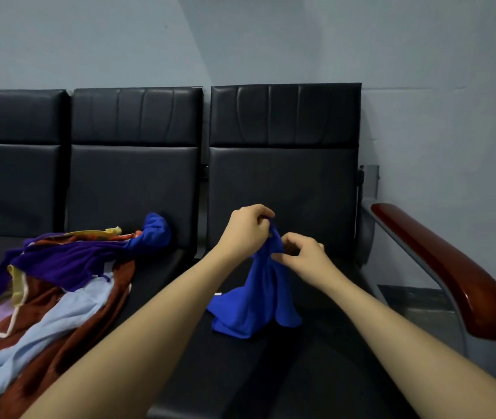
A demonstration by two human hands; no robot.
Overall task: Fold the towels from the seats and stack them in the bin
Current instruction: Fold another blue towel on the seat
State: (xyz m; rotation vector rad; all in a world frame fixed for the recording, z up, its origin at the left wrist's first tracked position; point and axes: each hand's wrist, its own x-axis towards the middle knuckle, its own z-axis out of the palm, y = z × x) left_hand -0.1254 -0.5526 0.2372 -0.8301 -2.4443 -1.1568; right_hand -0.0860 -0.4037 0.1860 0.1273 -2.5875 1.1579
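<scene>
A bright blue towel (255, 300) hangs bunched over the right black seat (316, 373), its lower part resting on the cushion. My left hand (245, 229) pinches its top edge from the left. Just to the right and slightly lower, my right hand (302, 255) pinches the same towel along its upper edge. On the middle seat lies a heap of unfolded towels (56, 285): purple, rust brown, pale blue, yellow and another blue one. No bin is in view.
The row of black padded seats (134, 176) stands against a grey wall. A reddish wooden armrest (446, 267) on a metal frame bounds the right seat. Grey floor shows past the armrest at the right.
</scene>
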